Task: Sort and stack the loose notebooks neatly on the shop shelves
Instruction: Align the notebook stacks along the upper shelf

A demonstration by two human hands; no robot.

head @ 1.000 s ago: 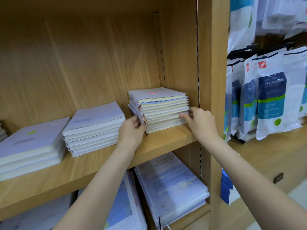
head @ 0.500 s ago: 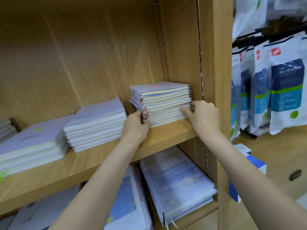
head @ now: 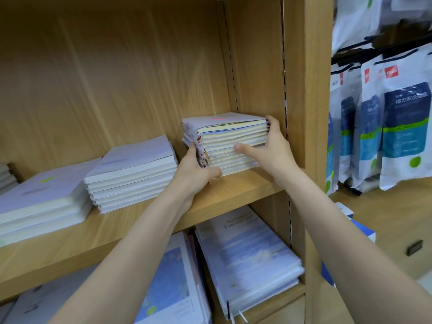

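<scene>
Head view: on the wooden shelf, a stack of notebooks sits at about 1 o'clock from the frame's centre, against the cabinet's right wall. The left hand clasps the stack's lower left corner, thumb along its front edge. The right hand grips the stack's right end, thumb laid across the page edges, fingers wrapped around the far side. A second stack lies at 9 o'clock, a third stack beyond it. Larger blue books fill the lower shelf at 6 o'clock.
</scene>
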